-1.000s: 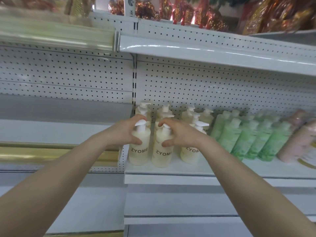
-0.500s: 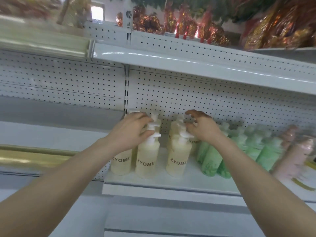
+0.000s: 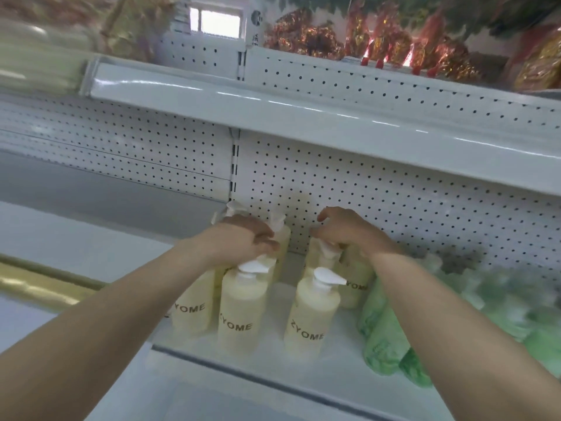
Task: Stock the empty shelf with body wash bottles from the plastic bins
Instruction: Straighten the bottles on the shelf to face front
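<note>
Both hands, left [image 3: 243, 240] and right [image 3: 349, 230], seemingly curl over rear yellow bottles' [image 3: 280, 241] pumps on shelf [image 3: 273, 364].

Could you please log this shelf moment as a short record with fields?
setting: white store shelf with pegboard back
stock: cream bottles at left, green bottles at right
label: ZYOME on cream bottles
left hand: on the pump tops of rear cream bottles
right hand: over a rear cream bottle's pump, fingers curled
front row: two cream bottles upright, untouched
grip: cannot tell for either hand
blur: green bottles smeared
</note>
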The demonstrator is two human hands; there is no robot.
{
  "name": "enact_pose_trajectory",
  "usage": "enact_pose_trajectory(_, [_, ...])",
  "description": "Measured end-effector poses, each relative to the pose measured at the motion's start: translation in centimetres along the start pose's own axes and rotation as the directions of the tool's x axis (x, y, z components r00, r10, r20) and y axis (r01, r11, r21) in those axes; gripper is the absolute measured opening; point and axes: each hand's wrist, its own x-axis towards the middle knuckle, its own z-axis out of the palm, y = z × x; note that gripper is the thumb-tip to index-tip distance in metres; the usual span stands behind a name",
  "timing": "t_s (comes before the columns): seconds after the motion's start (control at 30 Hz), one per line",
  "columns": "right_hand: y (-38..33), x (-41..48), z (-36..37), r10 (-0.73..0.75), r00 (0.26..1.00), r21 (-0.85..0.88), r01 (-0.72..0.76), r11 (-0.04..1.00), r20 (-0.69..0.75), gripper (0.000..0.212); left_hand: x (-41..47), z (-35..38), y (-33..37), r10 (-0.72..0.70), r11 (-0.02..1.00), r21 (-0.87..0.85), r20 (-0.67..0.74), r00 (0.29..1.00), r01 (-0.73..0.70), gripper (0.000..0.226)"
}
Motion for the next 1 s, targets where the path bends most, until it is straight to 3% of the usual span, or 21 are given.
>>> enact_pose_trajectory(0.2, [-0.8,1.8,0.9,0.164,0.986,-0.123,-0.164,0.979,-0.008,0.024,-0.5,-0.7,-0.3,-0.016,0.998,-0.06,0.066,0.998,0.02,0.04])
enact_pose_trajectory(0.3, [-1.1,2.3,1.2,0.155,0.986,-0.104,-0.161,0.982,-0.063,0.017,-0.5,-0.8,-0.4,-0.012,0.998,-0.062,0.069,0.998,0.016,0.038])
enact_pose_trajectory(0.5, [-1.9,2.6,2.1,0.058,0.993,-0.008,-0.059,0.998,-0.107,0.026,0.0,-0.4,-0.9,-0.003,0.998,-0.069,0.071,0.998,0.008,0.032])
enact_pose_trajectory(0.67, [-2.1,0.3,1.5,0.054,0.986,0.053,-0.046,0.998,-0.16,0.051,0.1,-0.3,-1.2,0.008,0.997,-0.083,0.075,0.997,-0.002,0.031])
enact_pose_trajectory(0.77, [-2.0,-2.1,1.1,0.033,0.979,-0.036,-0.041,0.998,-0.203,0.058,0.0,-0.7,-1.7,0.021,0.998,-0.056,0.001,1.0,-0.02,0.033])
enact_pose_trajectory(0.9, [-2.5,-4.5,1.5,0.122,0.993,-0.122,-0.121,0.985,0.003,0.034,-0.3,-1.9,-2.5,0.08,0.996,-0.038,-0.019,0.997,-0.081,0.032])
enact_pose_trajectory(1.0, [-2.7,-4.3,1.9,0.159,0.987,-0.124,-0.156,0.98,0.009,0.013,-0.9,-2.0,-2.9,0.107,0.993,-0.04,-0.02,0.994,-0.108,0.034])
